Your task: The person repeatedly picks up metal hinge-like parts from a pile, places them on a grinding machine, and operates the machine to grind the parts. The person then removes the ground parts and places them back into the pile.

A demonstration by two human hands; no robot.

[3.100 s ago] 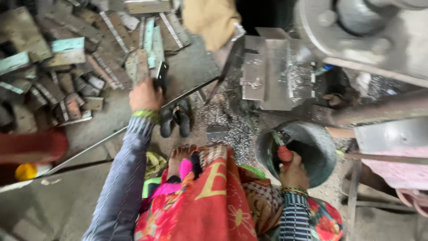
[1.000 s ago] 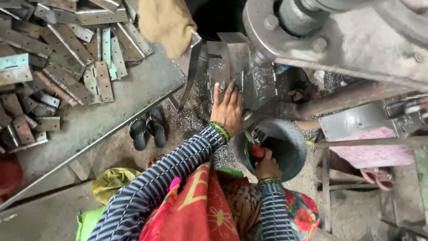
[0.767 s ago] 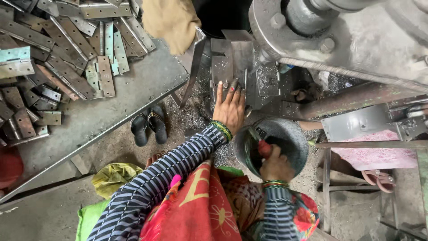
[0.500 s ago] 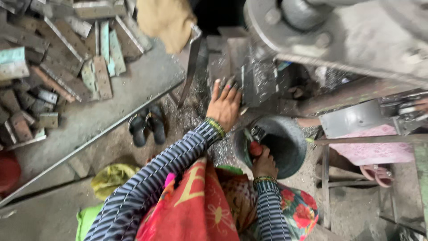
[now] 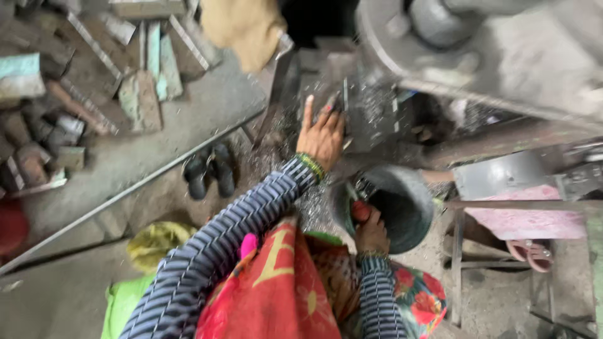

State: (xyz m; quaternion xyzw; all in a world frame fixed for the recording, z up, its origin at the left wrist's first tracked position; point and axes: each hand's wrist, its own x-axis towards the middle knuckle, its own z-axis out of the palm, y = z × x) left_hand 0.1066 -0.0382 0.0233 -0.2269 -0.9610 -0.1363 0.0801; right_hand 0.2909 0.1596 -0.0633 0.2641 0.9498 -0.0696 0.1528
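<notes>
Raised higher, left hand (image 5: 321, 135) touches grey, shavings-strewn metal block (image 5: 370, 116).

Packages: I see none on the floor or by the machine (the frame is blurred, so small ones could escape me).
Labels: I can make out none on any surface.
Signs: none that I can find, upper left to lower right of the frame.
Screens: none in view.
</notes>
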